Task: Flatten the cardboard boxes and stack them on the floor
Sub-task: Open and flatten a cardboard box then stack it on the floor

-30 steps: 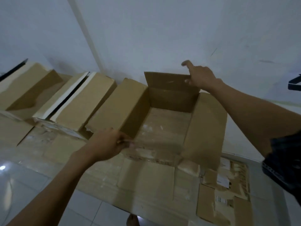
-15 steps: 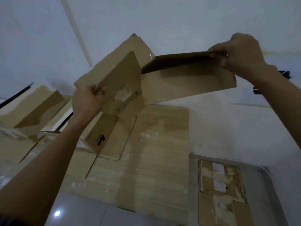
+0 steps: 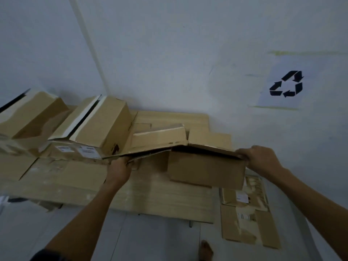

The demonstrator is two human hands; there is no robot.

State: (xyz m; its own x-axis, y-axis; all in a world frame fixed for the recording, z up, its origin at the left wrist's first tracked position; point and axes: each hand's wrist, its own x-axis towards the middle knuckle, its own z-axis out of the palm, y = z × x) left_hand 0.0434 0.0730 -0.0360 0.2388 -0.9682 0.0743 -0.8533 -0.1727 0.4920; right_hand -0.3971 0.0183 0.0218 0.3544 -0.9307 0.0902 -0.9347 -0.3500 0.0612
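Left hand (image 3: pixel 120 169): closed on the near-left edge of the collapsed cardboard box (image 3: pixel 205 166).
Right hand (image 3: pixel 260 160): gripped the box's right edge.
Box: held above the flattened cardboard sheets (image 3: pixel 160 196) on the floor.
Unflattened boxes (image 3: pixel 98 127): stood left, against the wall.
Recycling sign (image 3: pixel 286 83): on the wall, right.

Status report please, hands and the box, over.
Left hand and right hand gripping the collapsed box at opposite edges, held above the floor cardboard. Two unflattened boxes close on the left.
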